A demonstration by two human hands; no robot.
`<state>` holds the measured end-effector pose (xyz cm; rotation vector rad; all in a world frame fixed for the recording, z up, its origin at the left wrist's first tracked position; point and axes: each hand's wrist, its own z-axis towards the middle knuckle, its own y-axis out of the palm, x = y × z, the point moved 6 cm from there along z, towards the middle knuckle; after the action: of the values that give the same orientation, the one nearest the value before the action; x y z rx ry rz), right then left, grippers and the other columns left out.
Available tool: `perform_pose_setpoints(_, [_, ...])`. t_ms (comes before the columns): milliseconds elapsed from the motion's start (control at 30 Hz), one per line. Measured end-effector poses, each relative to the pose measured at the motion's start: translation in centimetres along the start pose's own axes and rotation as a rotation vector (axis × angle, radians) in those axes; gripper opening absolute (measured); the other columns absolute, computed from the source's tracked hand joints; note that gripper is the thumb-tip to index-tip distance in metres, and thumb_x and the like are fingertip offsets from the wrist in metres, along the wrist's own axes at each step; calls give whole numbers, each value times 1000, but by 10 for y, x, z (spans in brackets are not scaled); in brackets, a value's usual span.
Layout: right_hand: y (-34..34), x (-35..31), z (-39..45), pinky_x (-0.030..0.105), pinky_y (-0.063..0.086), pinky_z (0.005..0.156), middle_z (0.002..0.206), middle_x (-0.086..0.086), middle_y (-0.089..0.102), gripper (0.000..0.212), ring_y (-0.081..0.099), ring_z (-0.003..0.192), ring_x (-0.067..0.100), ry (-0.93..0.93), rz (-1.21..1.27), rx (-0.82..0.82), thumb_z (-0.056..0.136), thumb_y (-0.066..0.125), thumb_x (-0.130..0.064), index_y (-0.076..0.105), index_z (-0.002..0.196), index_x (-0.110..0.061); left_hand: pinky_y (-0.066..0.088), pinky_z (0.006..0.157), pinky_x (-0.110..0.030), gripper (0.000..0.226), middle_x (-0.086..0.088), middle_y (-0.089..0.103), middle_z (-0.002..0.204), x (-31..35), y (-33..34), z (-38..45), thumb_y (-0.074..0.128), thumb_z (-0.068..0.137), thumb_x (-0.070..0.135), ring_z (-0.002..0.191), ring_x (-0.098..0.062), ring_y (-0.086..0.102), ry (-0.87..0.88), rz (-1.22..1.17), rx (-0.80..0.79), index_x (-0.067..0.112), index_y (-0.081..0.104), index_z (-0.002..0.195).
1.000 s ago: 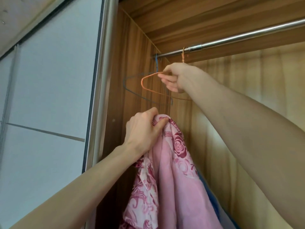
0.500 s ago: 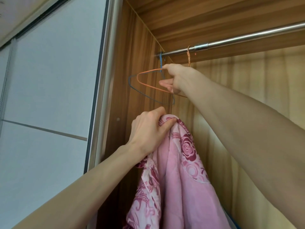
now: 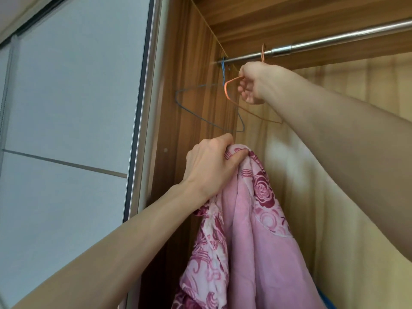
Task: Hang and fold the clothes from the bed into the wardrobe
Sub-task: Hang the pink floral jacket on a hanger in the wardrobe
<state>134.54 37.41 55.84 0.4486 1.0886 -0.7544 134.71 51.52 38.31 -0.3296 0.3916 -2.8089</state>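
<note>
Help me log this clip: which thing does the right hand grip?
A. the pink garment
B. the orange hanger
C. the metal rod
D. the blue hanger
B: the right hand curls its fingers round the orange hanger, hooked on the metal rod; the left hand holds the pink garment.

We can read no text, label, brand, number or sign anywhere here; the pink garment (image 3: 256, 230) carries only a rose print, no lettering.
</note>
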Motion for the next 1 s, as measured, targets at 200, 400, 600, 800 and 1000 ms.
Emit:
perform_pose_setpoints(200, [-35, 0, -7, 14, 34, 40, 73, 2, 59, 28, 48, 47, 9, -252, -39, 98, 103, 30, -5, 58, 108, -10, 30, 53, -33, 42, 7, 55, 66, 1, -1, -2, 61, 99, 54, 67, -20, 56, 0, -9, 10, 23, 47, 73])
perform_pose_setpoints(400, [-87, 37, -36, 23, 38, 44, 81, 2, 59, 27, 54, 63, 15, -373, -131, 328, 103, 39, -16, 60, 119, -13, 35, 58, -36, 41, 5, 58, 68, 3, 2, -3, 62, 98, 53, 70, -25, 59, 9, -31, -1, 18, 54, 77])
perform_pose_setpoints(600, [-128, 101, -78, 22, 35, 45, 61, -2, 56, 23, 44, 42, 11, -300, -28, 276, 90, 66, -36, 59, 78, -18, 36, 58, -36, 43, 4, 59, 67, 6, 7, -5, 64, 97, 52, 71, -26, 59, 11, -58, -22, 16, 56, 76])
perform_pose_setpoints(800, [-160, 149, -123, 30, 44, 60, 54, 2, 62, 41, 50, 52, 17, -344, -138, 254, 94, 64, -41, 55, 70, -10, 31, 57, -35, 44, 6, 55, 63, 5, 8, -14, 65, 96, 52, 69, -25, 57, 12, -62, -34, 21, 49, 70])
perform_pose_setpoints(1000, [-163, 184, -138, 22, 34, 46, 57, -11, 45, 17, 38, 49, 11, -266, -84, 45, 98, 70, -33, 67, 105, -18, 33, 61, -34, 39, 8, 57, 66, 1, 12, -27, 67, 96, 52, 72, -23, 59, -62, -75, -43, 26, 50, 71])
